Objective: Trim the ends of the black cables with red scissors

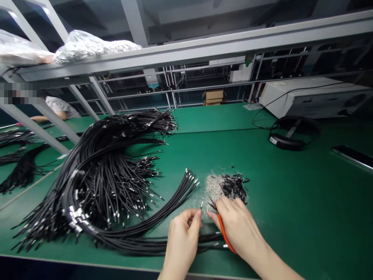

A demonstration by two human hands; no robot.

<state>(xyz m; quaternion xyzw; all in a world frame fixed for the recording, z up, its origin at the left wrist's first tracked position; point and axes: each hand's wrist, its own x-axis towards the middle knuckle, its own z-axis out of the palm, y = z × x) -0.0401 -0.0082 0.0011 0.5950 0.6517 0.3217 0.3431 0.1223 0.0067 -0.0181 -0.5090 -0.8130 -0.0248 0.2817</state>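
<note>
Left of and behind the cable heap (116, 155): a co-worker's patterned sleeve (60, 105), partly covered by shelf posts. Above the heap: a grey shelf (186, 54) with clear plastic bags (93, 46), contents hard to make out. Under the heap and far to its right: a green tabletop (285, 186), with dim racks beyond. At the heap's front right: a curved cable bundle (163, 216); then the left hand (183, 237), with thumb and forefinger pinching one cable end (202, 204), remainder hidden. Farther right of the heap: clear scraps (214, 186); orange-handled cutters (225, 238), gripped within the curled fingers of the right hand (237, 221) and largely concealed; black bits (234, 186), lower edge covered by the same hand. Well right of the heap: a black ring (287, 144), blurred; a white machine (305, 97); a flat dark object (354, 156), cut off at the frame's edge.
</note>
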